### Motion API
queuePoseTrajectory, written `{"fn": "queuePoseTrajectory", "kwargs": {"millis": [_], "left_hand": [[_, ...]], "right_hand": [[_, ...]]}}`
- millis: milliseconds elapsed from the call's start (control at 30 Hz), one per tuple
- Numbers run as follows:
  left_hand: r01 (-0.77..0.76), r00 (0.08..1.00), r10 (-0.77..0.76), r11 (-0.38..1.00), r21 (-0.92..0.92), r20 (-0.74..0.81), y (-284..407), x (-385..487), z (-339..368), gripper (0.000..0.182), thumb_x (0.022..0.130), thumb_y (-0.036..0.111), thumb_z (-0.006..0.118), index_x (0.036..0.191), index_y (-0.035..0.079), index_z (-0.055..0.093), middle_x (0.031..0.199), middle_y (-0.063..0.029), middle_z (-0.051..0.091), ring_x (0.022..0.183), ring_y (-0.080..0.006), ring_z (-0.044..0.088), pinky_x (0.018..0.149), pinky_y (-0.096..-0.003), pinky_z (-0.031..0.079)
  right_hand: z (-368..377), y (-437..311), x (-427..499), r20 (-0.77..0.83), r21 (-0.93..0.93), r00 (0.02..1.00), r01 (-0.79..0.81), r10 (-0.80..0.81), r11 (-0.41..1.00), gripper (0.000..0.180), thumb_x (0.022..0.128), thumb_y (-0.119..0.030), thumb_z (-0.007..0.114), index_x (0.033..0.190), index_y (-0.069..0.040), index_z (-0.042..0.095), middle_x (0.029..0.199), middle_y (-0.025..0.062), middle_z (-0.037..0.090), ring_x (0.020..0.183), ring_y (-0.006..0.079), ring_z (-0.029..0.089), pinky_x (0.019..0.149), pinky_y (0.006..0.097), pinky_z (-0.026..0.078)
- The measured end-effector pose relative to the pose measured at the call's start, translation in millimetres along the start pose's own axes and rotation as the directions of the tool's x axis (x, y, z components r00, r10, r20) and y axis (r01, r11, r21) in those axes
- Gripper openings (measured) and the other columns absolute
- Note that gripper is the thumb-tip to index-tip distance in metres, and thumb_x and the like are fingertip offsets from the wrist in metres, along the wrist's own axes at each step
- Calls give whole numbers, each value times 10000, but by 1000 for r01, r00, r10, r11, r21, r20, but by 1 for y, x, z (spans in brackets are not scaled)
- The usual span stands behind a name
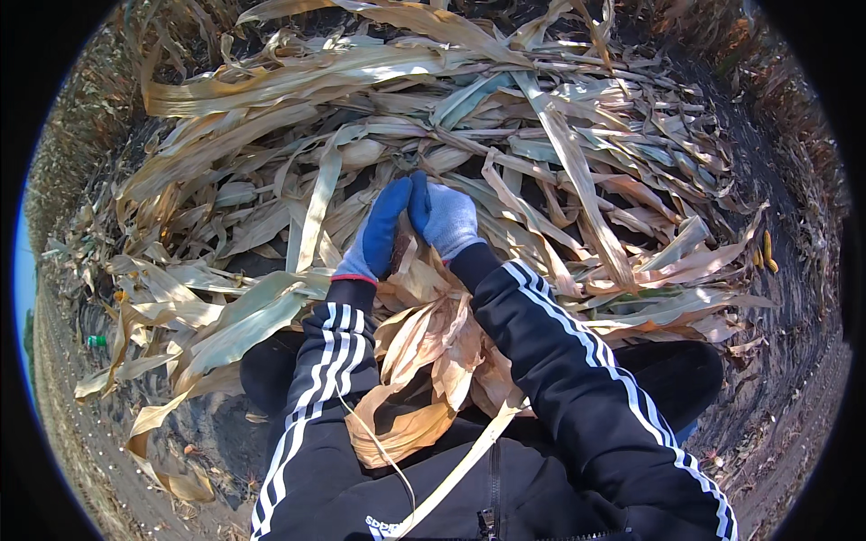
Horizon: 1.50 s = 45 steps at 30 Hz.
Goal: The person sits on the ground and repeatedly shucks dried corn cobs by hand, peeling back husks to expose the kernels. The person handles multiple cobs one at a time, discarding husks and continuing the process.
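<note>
Both hands wear light blue knit gloves with dark blue coated palms. My left hand [380, 230] and my right hand [443, 213] meet at the fingertips in front of me, at the near side of a heap of dry corn stalks [534, 169]. Between and below them hang dry corn husks [440, 324], spreading over my lap. Whether the fingers grip a husk or an ear under them is hidden. A long pale leaf strip [467, 460] lies across my jacket.
Several yellow corn cobs [767, 253] lie on dark soil at the right. A small green object [97, 341] is on the ground at the left. Standing dry corn [88, 135] rises at the upper left. My bent knees [676, 385] flank the husks.
</note>
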<state>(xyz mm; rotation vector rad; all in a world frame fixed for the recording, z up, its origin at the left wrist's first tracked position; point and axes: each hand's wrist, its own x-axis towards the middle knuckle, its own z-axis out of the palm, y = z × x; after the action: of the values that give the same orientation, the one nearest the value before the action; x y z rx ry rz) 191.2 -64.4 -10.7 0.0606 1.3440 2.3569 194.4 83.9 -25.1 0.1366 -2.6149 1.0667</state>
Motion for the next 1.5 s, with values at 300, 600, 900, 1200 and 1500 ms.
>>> {"fn": "queuePoseTrajectory", "kwargs": {"millis": [300, 600, 900, 1200, 1500], "left_hand": [[136, 976, -13, 813, 566, -215, 9, 56, -19, 576, 981, 624, 724, 989, 50, 754, 876, -10, 680, 746, -122, 575, 716, -268, 458], [-8, 997, 40, 907, 420, -69, -6, 52, -35, 289, 975, 233, 829, 1126, -1, 753, 1005, -59, 770, 927, -159, 713, 891, -322, 568], [459, 884, -435, 875, -152, 169, -115, -20, -65, 404, 1100, 304, 616, 1408, 42, 620, 1251, -119, 730, 1080, -267, 717, 962, -382, 597], [144, 989, 24, 142, 979, -149, -117, -45, -61, 331, 981, 294, 726, 1154, 13, 709, 1090, -243, 778, 1039, -440, 748, 861, -491, 595], [121, 993, -6, -58, 991, -122, -102, -32, -34, 341, 942, 352, 753, 1128, 67, 782, 1023, -206, 794, 947, -417, 769, 806, -489, 615]], "right_hand": [[-7, -4, 0, 482, -341, 869, 309, -117, 888, 216, 875, -290, 709, 925, -101, 800, 854, 140, 783, 818, 369, 782, 687, 481, 605], [-58, -50, -117, 749, 87, 442, 673, -494, 735, 267, 973, -353, 690, 868, -154, 834, 788, 104, 778, 723, 306, 772, 637, 456, 588], [-52, 71, -40, 232, 597, 860, -495, 455, 631, 629, 1035, -538, 680, 1326, 18, 631, 1130, 180, 771, 1036, 238, 751, 912, 386, 582], [33, 12, -27, 245, 494, 775, -617, 583, 612, 698, 933, -507, 771, 1356, 18, 592, 1207, 269, 751, 1123, 412, 736, 991, 455, 549], [3, 16, -43, -36, 516, 847, -439, 530, 736, 636, 920, -407, 801, 1337, 15, 571, 1070, 170, 743, 899, 325, 740, 850, 440, 591]]}}
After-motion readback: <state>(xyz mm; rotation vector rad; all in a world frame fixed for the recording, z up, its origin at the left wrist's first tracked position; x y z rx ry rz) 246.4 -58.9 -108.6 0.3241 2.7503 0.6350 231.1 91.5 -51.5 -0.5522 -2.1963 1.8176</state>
